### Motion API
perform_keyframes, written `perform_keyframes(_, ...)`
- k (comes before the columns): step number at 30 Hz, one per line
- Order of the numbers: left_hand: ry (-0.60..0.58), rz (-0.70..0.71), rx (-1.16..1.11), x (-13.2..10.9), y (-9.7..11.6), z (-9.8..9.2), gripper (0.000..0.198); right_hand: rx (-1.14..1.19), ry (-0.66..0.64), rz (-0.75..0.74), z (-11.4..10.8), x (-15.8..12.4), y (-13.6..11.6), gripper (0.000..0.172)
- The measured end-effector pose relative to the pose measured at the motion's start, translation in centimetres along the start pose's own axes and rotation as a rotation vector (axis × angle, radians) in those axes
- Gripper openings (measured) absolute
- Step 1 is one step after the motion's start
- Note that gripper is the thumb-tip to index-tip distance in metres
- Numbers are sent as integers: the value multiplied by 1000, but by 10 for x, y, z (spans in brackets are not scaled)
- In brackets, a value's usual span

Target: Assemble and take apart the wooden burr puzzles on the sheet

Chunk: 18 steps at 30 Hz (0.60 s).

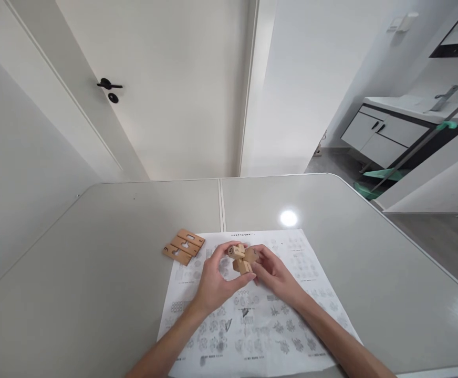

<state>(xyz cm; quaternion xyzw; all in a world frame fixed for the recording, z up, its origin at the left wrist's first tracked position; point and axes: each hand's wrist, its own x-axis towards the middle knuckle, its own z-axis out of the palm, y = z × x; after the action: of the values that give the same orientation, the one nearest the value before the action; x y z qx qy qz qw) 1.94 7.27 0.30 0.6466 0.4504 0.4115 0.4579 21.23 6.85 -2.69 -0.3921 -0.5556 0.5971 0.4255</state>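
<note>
Between my two hands is a wooden interlocking puzzle (240, 253), made of several light-brown blocks crossing one another, some with dark marks. My left hand (218, 281) grips it from the left, thumb along its lower side and fingers behind. On the right side, the fingers of my right hand (274, 270) close on the same puzzle. Both hands are above a large printed sheet (268, 336) covered in small diagrams. Left of the hands, three flat wooden pieces (184, 245) with cut-out slots and numbers lie side by side, partly over the sheet's corner.
The grey table (95, 273) has a seam down its far middle. Beyond it stand a door (166, 94) with a black handle (108, 84) and a white wall. At the right are a sink cabinet (386, 131) and a pole with green parts (386, 175).
</note>
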Motion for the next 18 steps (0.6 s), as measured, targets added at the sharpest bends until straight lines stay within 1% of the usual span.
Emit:
perform_keyframes(4, 26, -4, -11, -1, 1, 0, 58, 273, -123, 65, -1, 4, -11, 38)
perform_keyframes(7, -1, -16, -49, -2, 4, 0, 57, 286, -187, 103, 0, 5, -15, 49)
perform_keyframes(10, -19, -25, -86, -2, 6, 0, 55, 280, -201, 122, 0, 5, -12, 64)
perform_keyframes(11, -23, -26, -88, -2, 7, 0, 55, 296, -200, 120, -1, 5, -11, 67)
perform_keyframes(13, -35, -24, -76, -2, 7, 0, 56, 306, -185, 106, -2, 4, -8, 64)
perform_keyframes(15, -35, -18, -65, -1, 6, -2, 57, 251, -152, 94, -4, 3, -7, 58)
perform_keyframes(18, 30, -13, -55, 2, 3, -5, 53, 28, -54, 40, -5, 1, -7, 48)
